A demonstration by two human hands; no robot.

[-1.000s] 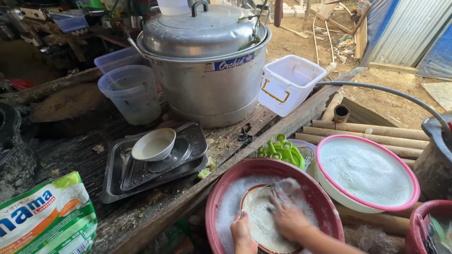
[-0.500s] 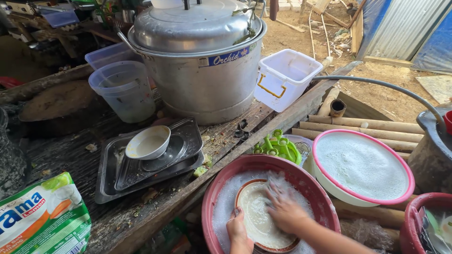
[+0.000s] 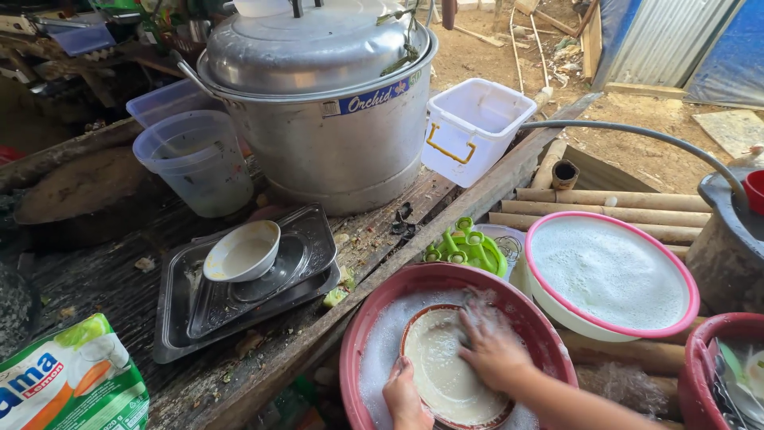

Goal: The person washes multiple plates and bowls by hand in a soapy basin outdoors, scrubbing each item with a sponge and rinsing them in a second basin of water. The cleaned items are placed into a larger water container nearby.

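A round plate [image 3: 446, 374] with a dark rim lies tilted in a red basin [image 3: 374, 318] of soapy water. My left hand [image 3: 404, 396] grips the plate's near edge. My right hand [image 3: 495, 349], covered in suds, presses flat on the plate's face; whether a sponge lies under it I cannot tell. On the wooden bench to the left, a white bowl [image 3: 241, 250] sits on stacked metal trays [image 3: 179, 314].
A large lidded metal pot [image 3: 326, 95] stands behind, with a clear bucket [image 3: 195, 163] and a white tub [image 3: 469, 127] beside it. A pink-rimmed basin of foam [image 3: 609, 275], green plastic items [image 3: 469, 247], a detergent bag [image 3: 68, 386], a grey hose [image 3: 637, 135] and another red basin [image 3: 704, 358] surround me.
My right hand has slid up and to the right across the plate's face. My left hand stays on the plate's near edge.
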